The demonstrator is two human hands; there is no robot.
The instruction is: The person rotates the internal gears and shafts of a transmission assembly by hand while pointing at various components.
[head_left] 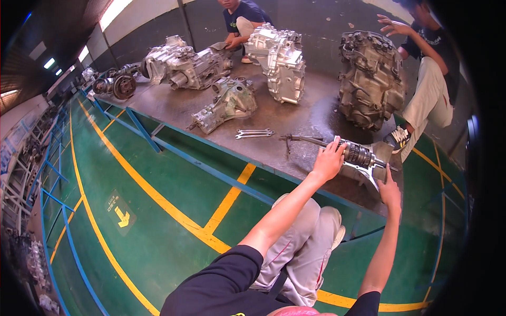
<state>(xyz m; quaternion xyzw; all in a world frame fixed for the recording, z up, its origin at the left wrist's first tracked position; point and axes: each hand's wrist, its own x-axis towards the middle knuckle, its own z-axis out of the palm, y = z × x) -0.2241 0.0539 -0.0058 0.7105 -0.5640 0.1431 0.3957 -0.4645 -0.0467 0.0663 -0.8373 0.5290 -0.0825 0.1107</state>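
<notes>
A geared shaft [358, 154] with dark gear rings and a bright metal end lies across a silver housing piece [363, 171] at the table's near right. My left hand [331, 158] is closed around the shaft's left end, its fingers partly hiding that end. On the other side, my right hand [389, 189] has its index finger stretched up at the shaft's thin right tip, the thumb apart from it near the housing's edge. Its other fingers are partly hidden. Left of my left hand lies a dark, long metal part [303, 139], thin and forked at one end.
Several wrenches [254, 133] lie beside a greenish gear housing [227, 104]. Behind stand a silver gearbox casing [276, 63] and a large dirty gearbox [370, 79]. Two co-workers sit across the metal table [316, 113]; one's shoe [399, 138] rests near the shaft. Blue rails [174, 141] run below.
</notes>
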